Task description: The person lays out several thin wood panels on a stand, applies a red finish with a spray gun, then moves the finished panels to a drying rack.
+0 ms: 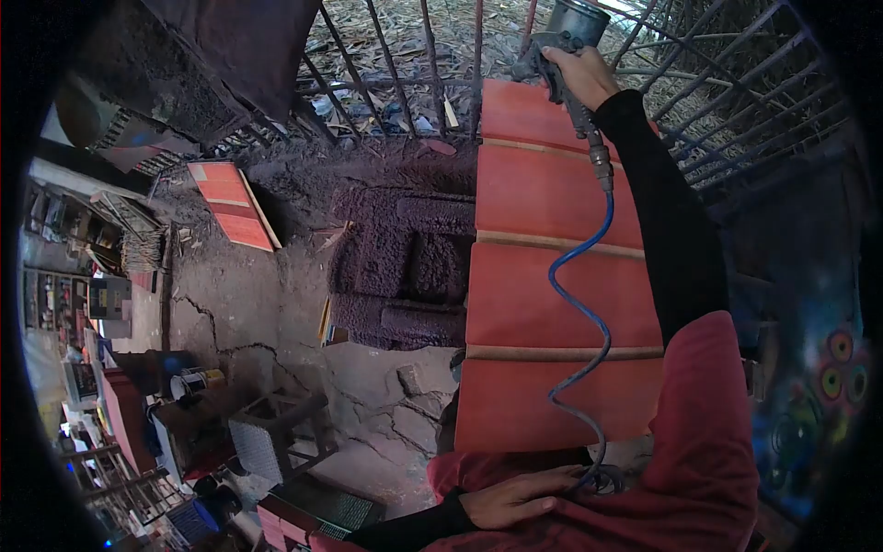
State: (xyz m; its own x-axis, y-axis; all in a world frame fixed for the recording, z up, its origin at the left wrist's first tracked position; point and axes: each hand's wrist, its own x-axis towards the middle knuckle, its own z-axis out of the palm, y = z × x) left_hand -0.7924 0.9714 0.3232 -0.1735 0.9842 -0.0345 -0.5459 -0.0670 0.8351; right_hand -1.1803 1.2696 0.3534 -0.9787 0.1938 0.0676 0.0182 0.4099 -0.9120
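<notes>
At the far red panel [517, 109], right hand [586, 77] clamps spray gun [556, 42], left hand [517, 498] lies spread by blue hose [553, 273]; steady standoff should keep spray even.

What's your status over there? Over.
Right hand: gripping spray gun. Left hand: flat on lap. Red panels: lined up in a row. Blue hose: loops in front of them.

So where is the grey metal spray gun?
The spray gun is at the head view's top, right of centre, in the right hand by the topmost flat red panel.
</notes>
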